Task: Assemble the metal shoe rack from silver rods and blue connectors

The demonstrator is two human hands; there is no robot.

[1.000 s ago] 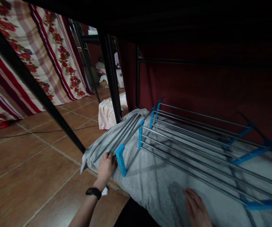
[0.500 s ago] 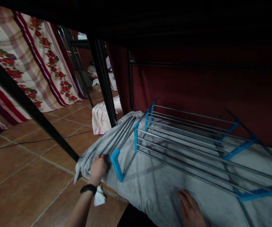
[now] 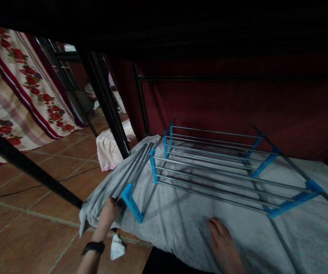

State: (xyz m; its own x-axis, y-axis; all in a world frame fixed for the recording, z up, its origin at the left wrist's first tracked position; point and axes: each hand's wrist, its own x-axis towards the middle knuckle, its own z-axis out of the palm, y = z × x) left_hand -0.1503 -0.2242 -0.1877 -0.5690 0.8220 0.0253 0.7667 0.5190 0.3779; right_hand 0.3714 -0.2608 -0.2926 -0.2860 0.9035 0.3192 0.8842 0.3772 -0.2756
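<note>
At the near ends of several loose grey metal rods [image 3: 132, 169] is my left hand [image 3: 108, 212], its fingers curled round them, partly hidden from view. The rods lie side by side on a grey blanket [image 3: 178, 217]. My right hand [image 3: 222, 240] rests palm down on the blanket, fingers stretched out and holding nothing. Between and beyond my hands a rack [image 3: 218, 164] of grey tubes with blue plastic connectors lies on the blanket. Its nearest blue end piece [image 3: 132, 203] is just right of my left hand. A dark band circles my left wrist.
Black metal posts [image 3: 102, 99] and a dark overhead surface frame the space, with a dark red cloth [image 3: 223, 102] behind. Tiled floor [image 3: 32, 220] lies left, with a crumpled white tissue [image 3: 117, 247], a cable and a striped cloth [image 3: 109, 148]. A floral curtain [image 3: 29, 80] hangs farther left.
My view has turned to the right, so the rack and posts sit farther left. My left hand stays at the rod ends, and my right hand remains on the blanket.
</note>
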